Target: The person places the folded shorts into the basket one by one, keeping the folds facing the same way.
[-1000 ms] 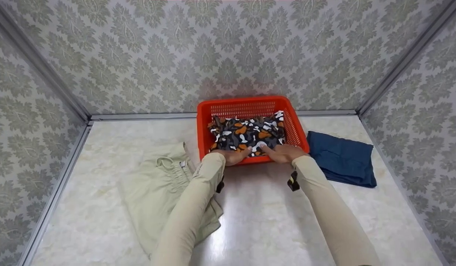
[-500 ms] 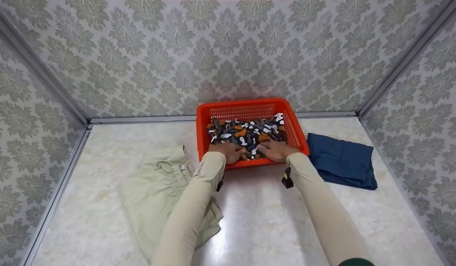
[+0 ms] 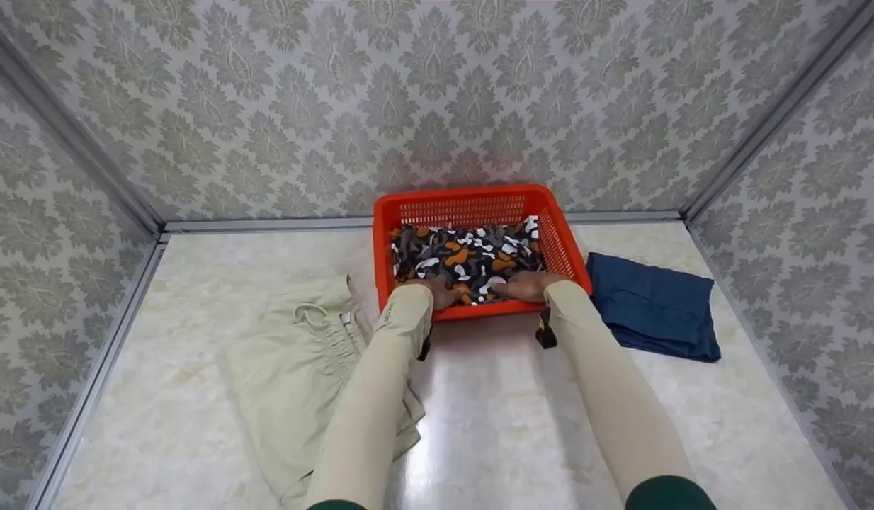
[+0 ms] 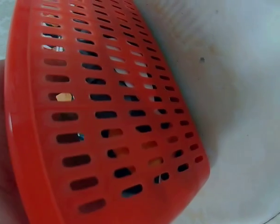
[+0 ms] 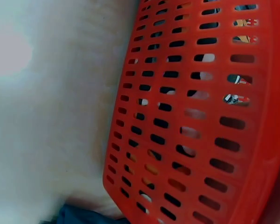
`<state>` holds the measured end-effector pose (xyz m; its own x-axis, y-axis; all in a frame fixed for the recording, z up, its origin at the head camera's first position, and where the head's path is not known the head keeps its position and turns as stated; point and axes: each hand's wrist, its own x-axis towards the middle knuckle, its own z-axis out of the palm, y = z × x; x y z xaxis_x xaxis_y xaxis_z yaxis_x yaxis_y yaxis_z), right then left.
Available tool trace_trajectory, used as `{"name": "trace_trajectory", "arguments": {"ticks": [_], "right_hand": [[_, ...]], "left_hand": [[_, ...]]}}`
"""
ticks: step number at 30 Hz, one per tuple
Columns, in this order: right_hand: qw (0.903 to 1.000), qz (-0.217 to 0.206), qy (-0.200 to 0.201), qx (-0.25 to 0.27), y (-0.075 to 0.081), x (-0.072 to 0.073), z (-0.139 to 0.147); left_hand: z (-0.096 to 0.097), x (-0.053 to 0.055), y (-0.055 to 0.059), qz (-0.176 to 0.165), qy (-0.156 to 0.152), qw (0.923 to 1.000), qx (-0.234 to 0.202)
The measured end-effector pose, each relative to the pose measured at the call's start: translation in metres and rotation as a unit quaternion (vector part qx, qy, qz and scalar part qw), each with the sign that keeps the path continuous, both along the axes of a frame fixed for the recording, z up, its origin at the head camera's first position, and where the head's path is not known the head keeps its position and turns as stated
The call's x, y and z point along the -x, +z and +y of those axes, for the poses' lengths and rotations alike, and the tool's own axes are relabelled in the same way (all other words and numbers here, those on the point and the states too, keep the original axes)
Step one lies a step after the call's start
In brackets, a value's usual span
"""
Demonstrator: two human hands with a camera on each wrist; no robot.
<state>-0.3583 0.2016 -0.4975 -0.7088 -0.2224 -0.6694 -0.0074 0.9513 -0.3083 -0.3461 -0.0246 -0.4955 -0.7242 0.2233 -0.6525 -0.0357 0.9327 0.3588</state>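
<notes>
In the head view, a patterned cloth in black, orange, white and grey lies in a red plastic basket. My left hand reaches over the basket's front rim and presses on the cloth near the front left. Opposite it, my right hand rests on the cloth near the front right corner, its fingers pointing inward. The fingertips of both hands are partly hidden. Each wrist view looks at the outside of the slotted basket wall, with bits of cloth showing through the slots.
Light green drawstring trousers lie spread on the pale marbled surface to the left, partly under my left sleeve. A folded dark blue cloth lies right of the basket. A patterned wall stands close behind the basket.
Both hands have stayed at the front of the basket, shifting over the cloth and pressing lower along its front edge. The cloth spreads a little wider to the left.
</notes>
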Motion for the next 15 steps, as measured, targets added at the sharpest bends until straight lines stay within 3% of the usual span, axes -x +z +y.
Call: {"name": "trace_trajectory", "arguments": {"ticks": [5, 9, 12, 15], "right_hand": [[0.9995, 0.023, -0.022, 0.001, -0.001, -0.003, -0.001], [0.9932, 0.094, -0.052, 0.043, -0.004, -0.008, 0.002], [0.9720, 0.198, -0.064, 0.110, -0.002, -0.010, 0.006], [0.9309, 0.318, -0.086, 0.158, 0.007, -0.012, 0.012]], "left_hand": [[-0.005, -0.001, -0.001, 0.021, 0.003, 0.9997, -0.016], [-0.003, -0.004, -0.006, 0.075, 0.000, 0.9971, -0.007], [-0.002, -0.007, -0.002, 0.147, 0.002, 0.9890, -0.013], [-0.002, -0.013, 0.011, 0.222, 0.000, 0.9737, -0.053]]}}
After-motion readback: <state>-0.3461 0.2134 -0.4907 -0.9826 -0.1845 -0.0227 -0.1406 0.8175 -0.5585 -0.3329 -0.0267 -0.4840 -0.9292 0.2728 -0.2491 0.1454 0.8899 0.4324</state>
